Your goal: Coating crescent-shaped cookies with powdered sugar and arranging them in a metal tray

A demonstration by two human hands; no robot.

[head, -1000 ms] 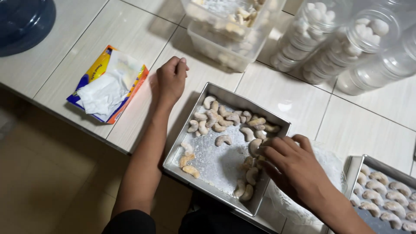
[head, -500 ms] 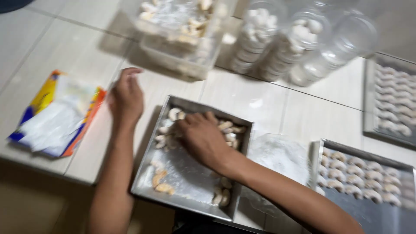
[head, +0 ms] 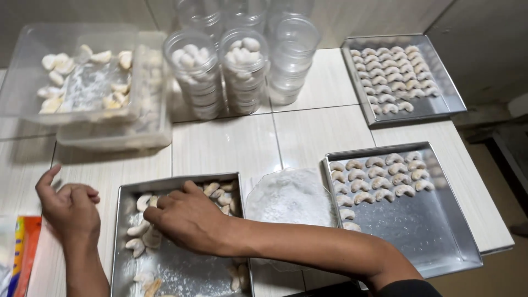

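The right hand (head: pixel 190 220) reaches across into the near-left tray (head: pixel 181 272), fingers curled loosely over the sugared cookies (head: pixel 144 237) at its far end, though whether the grip has closed on one cannot be told; the left hand (head: pixel 69 208) rests half-curled and empty on the bench (head: pixel 231 146) just left of that tray. Judging by the scene, the work looks partly done: two jars (head: pixel 220 69) at the far side hold coated cookies, a third jar stack (head: pixel 291 55) is empty, and two right trays (head: pixel 434 231) carry plain cookies beside the sugar bowl (head: pixel 289 198)
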